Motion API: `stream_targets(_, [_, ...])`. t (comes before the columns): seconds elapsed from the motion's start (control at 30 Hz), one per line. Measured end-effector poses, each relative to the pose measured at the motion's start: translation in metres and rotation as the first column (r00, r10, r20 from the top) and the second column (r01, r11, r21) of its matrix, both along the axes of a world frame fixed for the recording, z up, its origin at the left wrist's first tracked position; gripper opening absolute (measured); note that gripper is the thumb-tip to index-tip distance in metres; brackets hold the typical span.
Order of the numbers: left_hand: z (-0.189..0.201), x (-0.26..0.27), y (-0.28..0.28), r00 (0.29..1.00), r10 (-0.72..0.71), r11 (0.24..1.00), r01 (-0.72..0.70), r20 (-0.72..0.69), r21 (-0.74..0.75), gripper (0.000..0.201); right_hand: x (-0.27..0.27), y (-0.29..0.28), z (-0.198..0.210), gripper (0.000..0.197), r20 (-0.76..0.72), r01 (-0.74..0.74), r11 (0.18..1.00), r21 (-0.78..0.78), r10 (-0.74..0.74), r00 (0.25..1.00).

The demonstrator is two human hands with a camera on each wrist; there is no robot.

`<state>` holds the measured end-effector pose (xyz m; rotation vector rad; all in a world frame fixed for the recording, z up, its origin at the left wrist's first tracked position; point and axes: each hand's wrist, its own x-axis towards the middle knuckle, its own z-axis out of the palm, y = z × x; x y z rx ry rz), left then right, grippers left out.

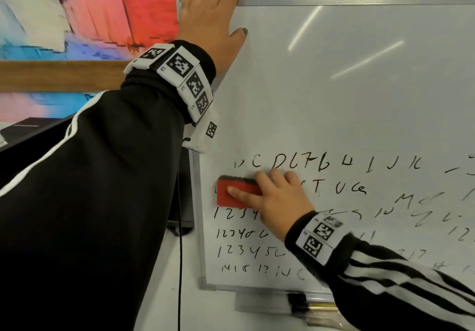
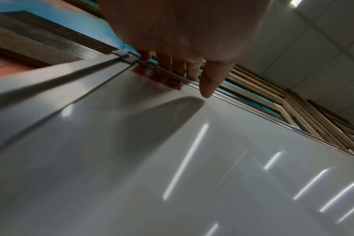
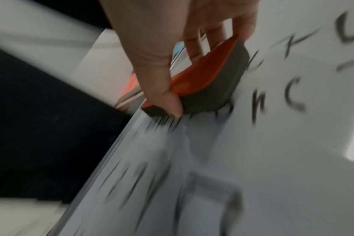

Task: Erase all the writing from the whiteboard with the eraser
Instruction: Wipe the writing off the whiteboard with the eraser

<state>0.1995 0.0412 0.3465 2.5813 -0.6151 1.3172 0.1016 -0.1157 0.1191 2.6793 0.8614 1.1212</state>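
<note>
The red eraser (image 1: 237,194) sits flat on the whiteboard (image 1: 347,94) near its left edge, among the writing (image 1: 321,163). It looks light, with a stiff back and soft felt. The right hand (image 1: 280,202) pinches its long sides. The left hand (image 1: 213,19) curls over the top-left corner, steadying it. Markers (image 1: 305,302) lie below the bottom edge, out of the way.

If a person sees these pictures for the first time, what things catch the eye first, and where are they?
The red eraser stands out most: the right hand grips it against the whiteboard near the left edge, amid rows of black letters and numbers on the lower part. The left hand holds the board's top left corner, fingers over the frame. Behind the board at upper left is a bright red and blue background.
</note>
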Motion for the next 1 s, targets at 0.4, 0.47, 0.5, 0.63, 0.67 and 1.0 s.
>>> stream_targets(0.4, [-0.002, 0.004, -0.001, 1.000, -0.007, 1.000, 0.007, -0.007, -0.019, 0.057, -0.011, -0.025, -0.007, 0.080, -0.042, 0.078, 0.997, 0.005, -0.078, 0.996])
stream_targets(0.47, [-0.002, 0.005, -0.002, 1.000, -0.004, 1.000, 0.004, -0.006, -0.023, 0.057, -0.009, -0.035, 0.006, 0.080, -0.005, 0.122, 0.987, 0.108, -0.122, 0.993])
stream_targets(0.5, [-0.002, 0.006, -0.002, 1.000, -0.004, 1.000, 0.004, -0.004, -0.027, 0.057, -0.007, -0.038, 0.018, 0.079, 0.013, 0.154, 0.969, 0.195, -0.159, 0.987])
stream_targets(0.63, [-0.003, 0.005, -0.002, 1.000, -0.012, 0.999, 0.012, -0.004, -0.043, 0.056, 0.000, -0.043, 0.039, 0.077, 0.024, 0.207, 0.914, 0.349, -0.229, 0.973])
stream_targets(0.67, [-0.002, 0.005, -0.002, 1.000, -0.013, 0.999, 0.013, -0.006, -0.042, 0.056, -0.003, -0.041, 0.031, 0.078, 0.015, 0.191, 0.932, 0.309, -0.205, 0.979])
stream_targets(1.0, [-0.002, 0.005, -0.003, 1.000, 0.002, 0.999, -0.003, -0.009, -0.042, 0.056, -0.016, -0.048, 0.030, 0.078, 0.019, 0.263, 0.911, 0.316, -0.283, 0.959])
